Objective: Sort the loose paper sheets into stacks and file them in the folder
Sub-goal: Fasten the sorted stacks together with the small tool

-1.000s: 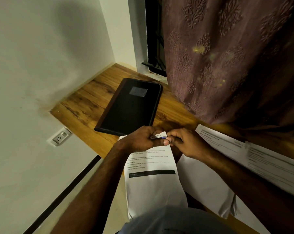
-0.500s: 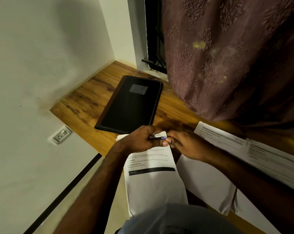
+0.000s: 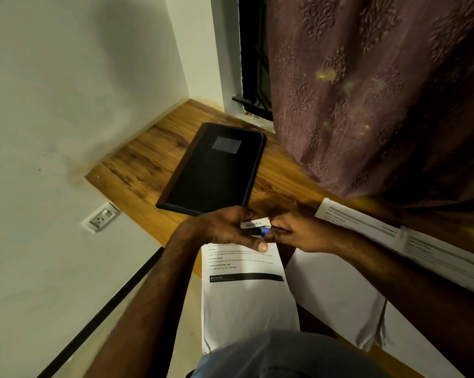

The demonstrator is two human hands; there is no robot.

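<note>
Evidently both hands met over the near edge of the wooden desk [image 3: 279, 173]: the left hand [image 3: 225, 230] and right hand [image 3: 298, 233] together pinched a small white "SECTION 1" paper label [image 3: 254, 223] above the thin, floppy white printed sheets [image 3: 246, 293], which probably slide easily and are best lifted by an edge; the closed black folder [image 3: 214, 170] lay towards the far left corner.

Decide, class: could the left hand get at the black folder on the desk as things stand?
Probably yes. The folder lies closed just beyond the left hand with bare desk between, but that hand pinches a small label, so it must let go first.
</note>
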